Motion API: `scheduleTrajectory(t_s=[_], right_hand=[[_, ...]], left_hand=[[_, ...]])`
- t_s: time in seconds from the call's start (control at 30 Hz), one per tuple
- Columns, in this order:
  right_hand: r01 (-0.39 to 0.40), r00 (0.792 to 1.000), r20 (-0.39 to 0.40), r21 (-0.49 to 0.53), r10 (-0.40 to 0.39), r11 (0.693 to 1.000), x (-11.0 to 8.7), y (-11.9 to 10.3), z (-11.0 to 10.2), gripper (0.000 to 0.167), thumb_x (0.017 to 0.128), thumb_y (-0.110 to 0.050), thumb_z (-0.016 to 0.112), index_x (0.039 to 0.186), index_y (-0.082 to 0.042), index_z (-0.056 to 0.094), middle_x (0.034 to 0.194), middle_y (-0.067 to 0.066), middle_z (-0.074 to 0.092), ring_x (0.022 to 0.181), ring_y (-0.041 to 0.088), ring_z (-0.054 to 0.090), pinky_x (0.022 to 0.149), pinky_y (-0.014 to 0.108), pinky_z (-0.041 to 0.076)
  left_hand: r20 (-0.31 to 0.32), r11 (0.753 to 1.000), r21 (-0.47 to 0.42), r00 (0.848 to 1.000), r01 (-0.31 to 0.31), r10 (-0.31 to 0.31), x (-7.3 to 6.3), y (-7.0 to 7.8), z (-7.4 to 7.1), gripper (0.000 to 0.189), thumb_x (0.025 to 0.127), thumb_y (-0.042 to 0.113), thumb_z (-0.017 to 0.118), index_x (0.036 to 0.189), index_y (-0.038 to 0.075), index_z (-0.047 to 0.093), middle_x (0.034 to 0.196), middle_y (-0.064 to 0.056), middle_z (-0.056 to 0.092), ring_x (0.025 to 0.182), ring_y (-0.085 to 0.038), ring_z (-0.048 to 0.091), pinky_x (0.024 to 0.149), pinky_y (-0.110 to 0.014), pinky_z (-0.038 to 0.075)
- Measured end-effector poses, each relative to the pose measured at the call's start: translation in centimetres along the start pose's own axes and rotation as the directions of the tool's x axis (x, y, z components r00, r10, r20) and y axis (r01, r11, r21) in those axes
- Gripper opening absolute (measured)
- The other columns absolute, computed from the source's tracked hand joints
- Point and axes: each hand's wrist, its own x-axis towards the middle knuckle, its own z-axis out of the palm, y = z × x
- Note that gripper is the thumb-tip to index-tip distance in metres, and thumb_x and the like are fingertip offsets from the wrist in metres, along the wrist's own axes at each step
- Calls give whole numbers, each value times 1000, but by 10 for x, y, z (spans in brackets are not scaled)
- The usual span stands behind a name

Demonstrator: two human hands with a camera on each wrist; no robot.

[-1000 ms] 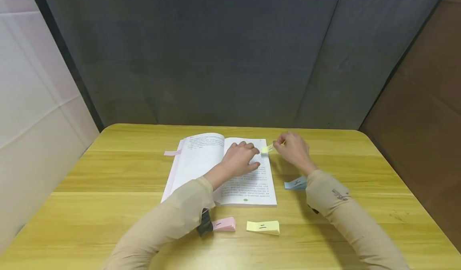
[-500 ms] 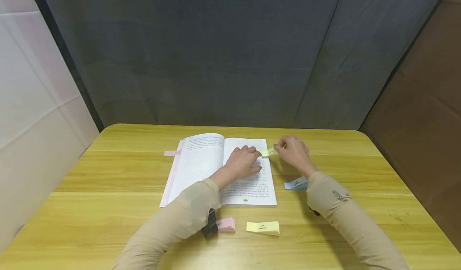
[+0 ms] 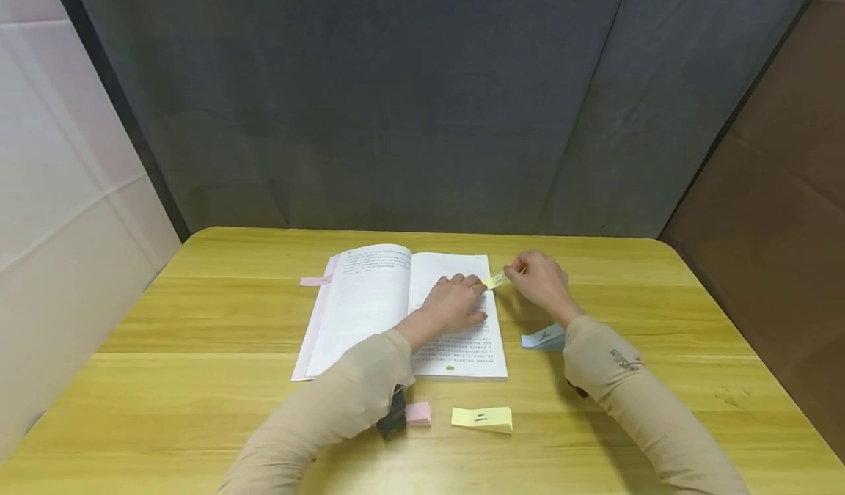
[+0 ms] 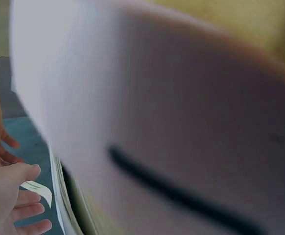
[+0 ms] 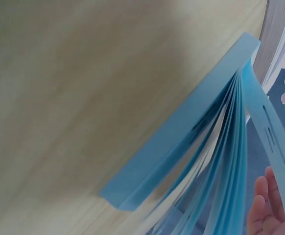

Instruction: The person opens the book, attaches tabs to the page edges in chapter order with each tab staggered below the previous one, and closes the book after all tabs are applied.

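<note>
An open book (image 3: 370, 312) lies on the table. My left hand (image 3: 455, 306) rests flat on its right page, fingertips at the inner end of a yellow sticky note (image 3: 495, 281) with a handwritten mark. My right hand (image 3: 540, 281) pinches the outer end of that note, which extends past the page's right edge. In the left wrist view, my left hand (image 4: 12, 200) shows extended fingers, with the note (image 4: 43, 190) curving beyond them. A blue sticky note pad (image 5: 181, 122) fills much of the right wrist view, its sheets fanned; behind it, fingers (image 5: 267, 200) are partly hidden.
A pink sticky note (image 3: 315, 281) sticks out from the book's left edge. In front of the book are a pink pad (image 3: 418, 413), partly behind my left wrist device (image 3: 392, 414), and a yellow pad (image 3: 482, 418). The blue pad (image 3: 543, 336) lies beside my right sleeve.
My left hand has slid right and slightly toward me over the page, up to its right edge. The right hand and yellow note have shifted a little toward me.
</note>
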Motion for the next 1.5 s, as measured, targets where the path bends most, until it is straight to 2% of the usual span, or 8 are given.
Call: scheduleTrajectory(t_s=[0.37,0.7,1.07,1.5], right_hand=[[-13,1000,8,3,13,1000,-3,3,-1,19,81,-28,55,72,-12,59,78,3,55,64,20,46,52,33,36],[-9,1000,19,19,9,1000,-9,1,-2,18,80,-28,56,71,-13,59,76,2,54,64,19,46,53,33,36],[-17,1000,10,20,17,1000,-13,0,-1,17,79,-27,56,70,-14,59,72,0,52,61,18,46,51,32,36],[-15,999,36,23,14,1000,-16,1,1,18,81,-28,55,70,-14,59,72,0,52,61,17,46,53,33,36]], left_hand=[[26,1000,10,1000,2,-3,1,2,2,54,84,43,53,127,12,46,125,-2,45,108,-20,43,84,-36,37],[12,1000,0,1000,3,-3,0,1,5,54,83,41,54,127,12,46,126,-2,45,109,-20,43,85,-37,36],[-23,999,6,999,-48,48,-2,3,7,49,84,38,54,124,12,49,123,-1,48,109,-20,44,89,-41,34],[-24,997,41,998,-62,63,-3,6,11,48,83,40,55,122,13,51,119,0,50,106,-18,45,86,-37,36]])
